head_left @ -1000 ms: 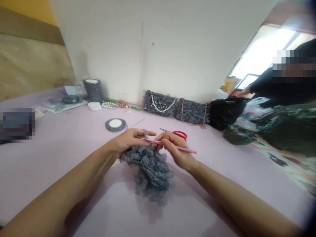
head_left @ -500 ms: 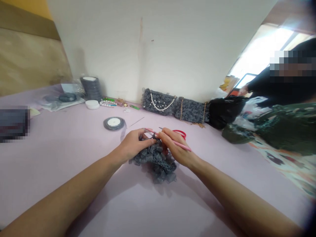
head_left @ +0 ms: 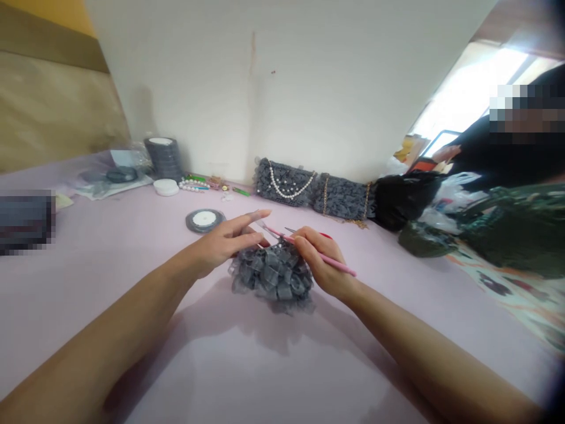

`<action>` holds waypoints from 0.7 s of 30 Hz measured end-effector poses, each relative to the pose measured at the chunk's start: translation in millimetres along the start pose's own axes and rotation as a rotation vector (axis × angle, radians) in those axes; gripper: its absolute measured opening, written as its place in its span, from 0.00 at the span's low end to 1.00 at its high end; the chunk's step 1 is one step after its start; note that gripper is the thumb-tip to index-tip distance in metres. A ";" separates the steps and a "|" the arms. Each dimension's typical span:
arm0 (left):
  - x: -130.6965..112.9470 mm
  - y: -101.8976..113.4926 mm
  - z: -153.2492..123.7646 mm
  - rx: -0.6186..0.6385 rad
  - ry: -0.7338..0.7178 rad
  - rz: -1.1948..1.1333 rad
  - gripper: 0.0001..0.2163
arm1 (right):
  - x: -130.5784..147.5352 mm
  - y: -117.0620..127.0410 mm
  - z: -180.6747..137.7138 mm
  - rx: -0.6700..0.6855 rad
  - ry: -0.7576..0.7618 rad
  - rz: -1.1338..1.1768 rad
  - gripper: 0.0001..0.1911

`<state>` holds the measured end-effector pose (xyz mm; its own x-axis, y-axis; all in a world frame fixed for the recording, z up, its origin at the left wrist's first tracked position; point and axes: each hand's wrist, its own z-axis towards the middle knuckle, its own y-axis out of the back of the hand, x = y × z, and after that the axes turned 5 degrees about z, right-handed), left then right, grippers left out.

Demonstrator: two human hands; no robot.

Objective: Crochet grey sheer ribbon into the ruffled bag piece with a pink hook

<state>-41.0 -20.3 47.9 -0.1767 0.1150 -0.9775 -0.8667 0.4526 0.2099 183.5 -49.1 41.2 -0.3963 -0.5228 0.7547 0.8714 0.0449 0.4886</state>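
Observation:
My right hand [head_left: 324, 259] grips a pink crochet hook [head_left: 338, 264], its front end at the top edge of a ruffled grey crochet piece [head_left: 276, 274]. A sheer grey ribbon [head_left: 261, 224] runs from the hook to my left hand [head_left: 223, 241]. That hand holds the ribbon, with the index finger stretched out and the other fingers partly bent at the piece's upper left edge. Behind my right hand, red-handled scissors [head_left: 325, 235] are mostly hidden. A flat ribbon spool [head_left: 205, 219] lies just beyond my left hand.
Against the wall stand two grey ruffled bags, one with a pearl strand [head_left: 286, 194], one with a gold chain [head_left: 325, 194]. Stacked spools [head_left: 163, 159], a white round lid [head_left: 166, 187] and beads [head_left: 193, 185] sit back left. A black plastic bag [head_left: 399, 197] and another person [head_left: 516, 153] are at right.
My left hand has shifted left and its index finger has straightened, drawing out the ribbon. The crochet piece has turned, showing more ruffles. My right hand moved slightly right with the hook.

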 end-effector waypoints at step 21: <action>-0.9 -4.3 -0.6 0.058 0.014 -0.250 0.32 | -11.1 1.6 -6.7 -0.033 -0.020 0.298 0.20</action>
<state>-37.3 -22.9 47.9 0.0333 -0.0187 -0.9993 -0.8562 0.5153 -0.0382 191.2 -48.9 30.6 -0.1273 -0.4742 0.8712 0.9589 0.1658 0.2304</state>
